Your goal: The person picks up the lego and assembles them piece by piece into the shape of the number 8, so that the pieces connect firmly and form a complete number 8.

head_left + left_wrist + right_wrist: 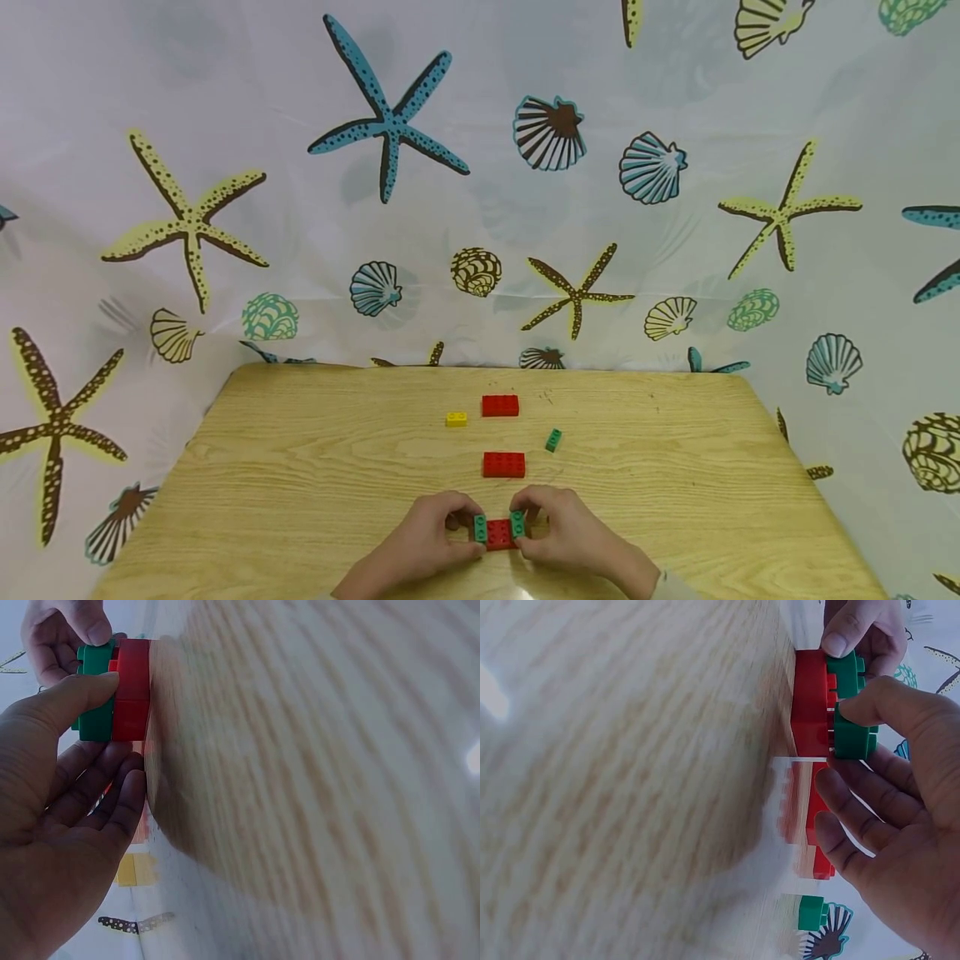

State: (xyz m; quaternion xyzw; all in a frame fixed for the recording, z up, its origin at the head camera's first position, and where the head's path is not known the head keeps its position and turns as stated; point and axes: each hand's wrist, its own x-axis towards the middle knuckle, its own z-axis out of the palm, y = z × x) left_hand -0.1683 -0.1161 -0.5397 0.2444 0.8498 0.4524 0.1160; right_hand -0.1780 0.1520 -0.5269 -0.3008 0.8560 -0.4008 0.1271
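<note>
Studs unbranded: red brick (pixel 499 534), both hands.

Two small bricks (pixel 480 527) are sitting on a larger brick (pixel 499 534) between both hands, near the table's (pixel 300 467) front edge, loose bricks (pixel 503 464) lying behind

A light wooden surface (pixel 300 467) with marked grain fills the lower part of the head view, its far corners rounded. Behind its far edge and past both side edges hangs a pale curtain (pixel 247 92) printed with blue and yellow starfish and striped shells. Soft, even light.
</note>
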